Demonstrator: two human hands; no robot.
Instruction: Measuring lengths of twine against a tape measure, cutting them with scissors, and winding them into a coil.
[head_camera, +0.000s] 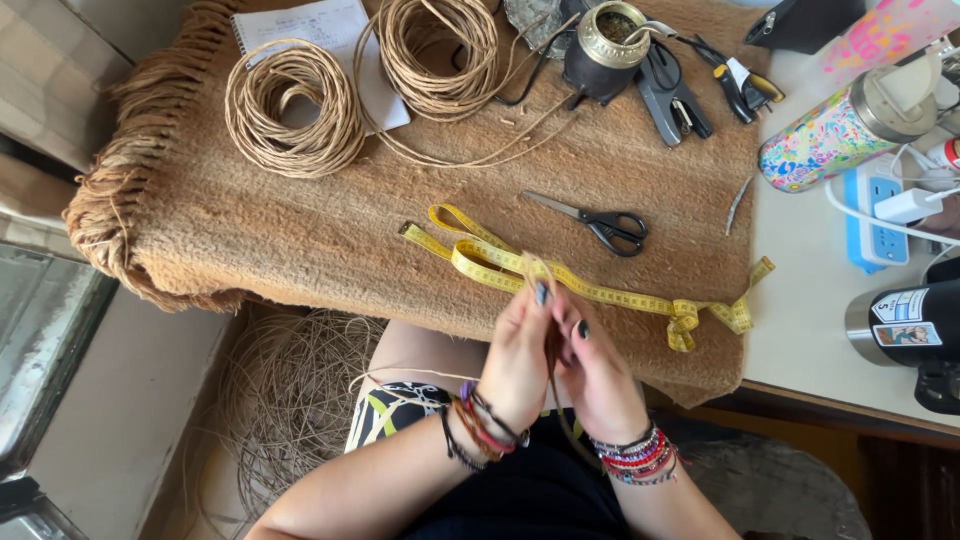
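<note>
Covering the frame's centre, a brown fringed blanket (300, 230) bears two cord coils (292, 108) at upper left, a yellow tape measure (600, 290) and black scissors (605, 225) mid-frame. At the blanket's lower edge, left hand (518, 362) and right hand (598, 372) press together, fingers pinching a thin cord strand (535, 268). Open blanket lies left of the hands.

Rough woolly brown blanket (300, 230), coarse fibrous twine coils (292, 108), glossy yellow tape measure (600, 290), matt black-handled steel scissors (600, 224).
</note>
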